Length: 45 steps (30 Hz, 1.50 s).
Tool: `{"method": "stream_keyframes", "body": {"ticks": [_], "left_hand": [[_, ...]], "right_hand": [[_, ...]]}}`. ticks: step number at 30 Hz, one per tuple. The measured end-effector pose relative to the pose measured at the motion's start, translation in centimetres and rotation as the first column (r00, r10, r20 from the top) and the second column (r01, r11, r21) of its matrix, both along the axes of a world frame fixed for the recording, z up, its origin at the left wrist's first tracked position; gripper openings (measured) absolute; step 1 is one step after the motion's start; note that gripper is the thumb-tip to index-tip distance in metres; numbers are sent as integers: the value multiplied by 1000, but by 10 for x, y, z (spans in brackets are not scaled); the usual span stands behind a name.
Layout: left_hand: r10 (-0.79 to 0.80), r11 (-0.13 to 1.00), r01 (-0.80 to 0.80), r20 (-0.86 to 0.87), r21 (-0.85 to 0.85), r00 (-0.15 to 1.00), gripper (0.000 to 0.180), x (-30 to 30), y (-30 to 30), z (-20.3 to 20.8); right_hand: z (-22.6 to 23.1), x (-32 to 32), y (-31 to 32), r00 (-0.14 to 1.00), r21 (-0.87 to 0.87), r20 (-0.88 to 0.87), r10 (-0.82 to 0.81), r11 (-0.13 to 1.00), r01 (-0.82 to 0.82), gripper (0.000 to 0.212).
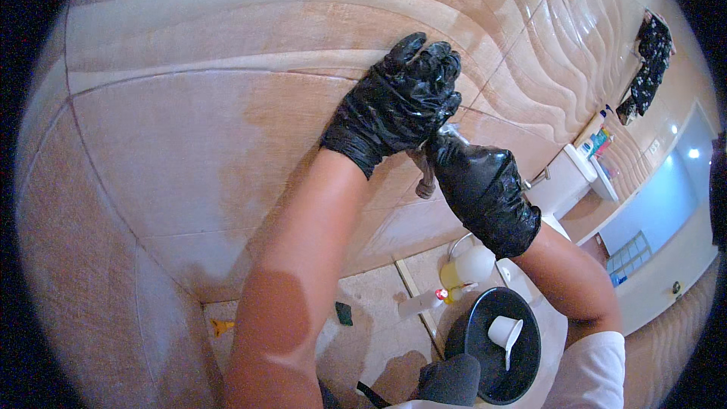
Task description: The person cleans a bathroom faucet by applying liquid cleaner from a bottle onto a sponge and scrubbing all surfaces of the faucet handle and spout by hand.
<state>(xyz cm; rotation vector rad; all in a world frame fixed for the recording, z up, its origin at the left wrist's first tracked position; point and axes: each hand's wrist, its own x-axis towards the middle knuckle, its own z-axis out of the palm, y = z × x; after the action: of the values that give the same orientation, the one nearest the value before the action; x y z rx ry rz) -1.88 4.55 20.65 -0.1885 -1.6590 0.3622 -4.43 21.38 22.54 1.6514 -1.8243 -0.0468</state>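
Both my hands wear wet black gloves and meet in front of the tan wall tiles [189, 136]. My left hand [395, 102] is closed, its fingers curled and bunched beside the tap; whatever lies under the palm is hidden. Just below and to the right, my right hand [478, 189] is wrapped about the upper part of a metal tap [425, 182], whose spout hangs down between the wrists. A small shiny silver piece [453, 133] shows where the two gloves meet; most of the tap is covered by them.
Below stands a black basin [463, 333] holding a white dipper [503, 330]. Near it are a jug with yellow liquid [469, 266] and a white bottle with a red cap [421, 303]. A toilet tank [564, 178], hanging dark cloth [647, 64] and white door [666, 265] are at right.
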Motion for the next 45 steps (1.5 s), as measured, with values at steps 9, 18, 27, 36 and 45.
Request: {"method": "stream_keyframes", "body": {"ticks": [9, 18, 27, 36, 45], "left_hand": [[74, 997, -76, 96, 21, 993, 33, 0, 1, 1], [164, 986, -168, 109, 24, 980, 39, 3, 4, 2], [149, 987, -155, 123, 42, 981, 38, 4, 3, 3], [66, 997, -69, 84, 31, 994, 37, 1, 2, 2], [39, 999, -40, 65, 25, 997, 34, -1, 1, 3]], "right_hand": [[-3, 2, 33, 985, -62, -17, -174, 983, 173, 27], [-14, -19, 32, 992, -163, 102, 72, 985, -55, 19], [-10, -20, 22, 994, -88, -85, 62, 994, -69, 28], [-24, -26, 19, 992, -127, -125, -26, 992, 10, 30], [-7, -12, 19, 989, -74, -140, -54, 996, 44, 21]]}}
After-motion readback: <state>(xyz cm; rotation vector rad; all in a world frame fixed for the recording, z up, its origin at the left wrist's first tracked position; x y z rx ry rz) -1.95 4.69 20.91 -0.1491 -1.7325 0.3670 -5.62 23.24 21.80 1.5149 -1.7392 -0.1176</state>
